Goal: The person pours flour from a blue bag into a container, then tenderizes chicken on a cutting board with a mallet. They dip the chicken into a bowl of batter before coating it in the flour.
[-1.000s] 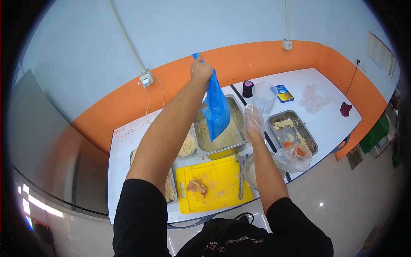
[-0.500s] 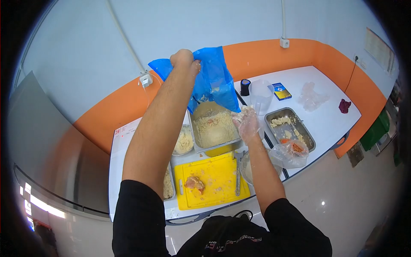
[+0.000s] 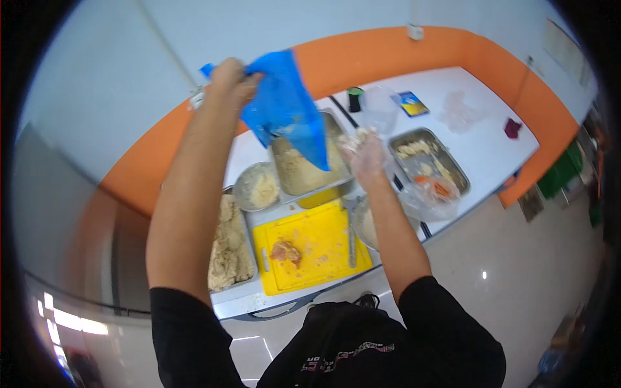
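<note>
My left hand [image 3: 234, 83] is closed on the upper edge of a blue plastic bag [image 3: 281, 97]. The bag hangs, its lower corner over a deep metal pan [image 3: 279, 178] of pale flour. Beside the pan's right edge is my right hand [image 3: 365, 158], in a clear glove with flour clumps on the fingers. Those fingers look stretched out, though blur softens them. In front of the pan lies a yellow cutting board [image 3: 310, 275] with a piece of raw meat [image 3: 286, 253] and a metal utensil [image 3: 352, 247] on it.
Left of the board stands a tray of floury pieces [image 3: 229, 249], with a round bowl [image 3: 242, 194] behind it. To the right are a metal tray [image 3: 462, 174] with crumbs, a plastic bag with orange contents [image 3: 433, 197], a clear jug [image 3: 380, 110] and a blue-yellow box [image 3: 413, 103].
My left hand has moved left with the blue bag, which now hangs narrower. My right hand stays by the pan. The head view has shifted, showing more of the left tray.
</note>
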Demonstrator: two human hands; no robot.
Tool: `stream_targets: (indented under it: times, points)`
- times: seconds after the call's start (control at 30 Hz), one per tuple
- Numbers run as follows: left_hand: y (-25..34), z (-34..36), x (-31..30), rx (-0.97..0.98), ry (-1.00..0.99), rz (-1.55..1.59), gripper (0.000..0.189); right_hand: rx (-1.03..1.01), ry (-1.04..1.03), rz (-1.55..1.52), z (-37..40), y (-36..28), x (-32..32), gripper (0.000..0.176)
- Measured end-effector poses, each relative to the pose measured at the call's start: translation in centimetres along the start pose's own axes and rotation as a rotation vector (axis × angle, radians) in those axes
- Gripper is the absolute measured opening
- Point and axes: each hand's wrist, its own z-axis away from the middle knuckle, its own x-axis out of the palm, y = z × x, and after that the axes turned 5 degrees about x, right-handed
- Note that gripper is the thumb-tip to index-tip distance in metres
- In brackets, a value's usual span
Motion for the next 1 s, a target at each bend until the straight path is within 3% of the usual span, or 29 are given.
stream_targets:
  times: [0.13, 0.27, 0.57, 0.67, 0.77, 0.93, 1.0]
  points:
    - [0.1, -0.4, 0.6, 0.042, 0.003, -0.018, 0.028, -0.071, 0.02, -0.011, 1.2, -0.1, -0.4, 0.039]
    - [-0.6, 1.0, 3.4, 0.078, -0.04, -0.042, 0.026, 0.036, 0.019, -0.011, 3.2, 1.1, -1.2, 0.041]
    - [-6.9, 5.4, 16.0, 0.051, -0.335, -0.185, 0.034, 0.123, 0.005, 0.103, 8.0, 3.2, -3.3, 0.041]
    - [-10.5, 6.1, 19.0, -0.047, -0.398, -0.134, 0.034, 0.173, 0.004, 0.091, 9.1, 2.5, -3.5, 0.038]
    - [-16.0, 5.8, 21.7, 0.006, -0.535, -0.289, 0.035, 0.187, 0.006, 0.11, 9.1, 2.8, -3.6, 0.038]
    - [-23.8, 9.9, 25.3, -0.102, -0.56, -0.173, 0.036, 0.209, 0.006, 0.134, 10.1, 1.4, -3.9, 0.042]
    - [-26.9, 10.5, 26.2, -0.13, -0.586, -0.185, 0.036, 0.19, -0.044, 0.284, 10.1, 0.9, -4.5, 0.043]
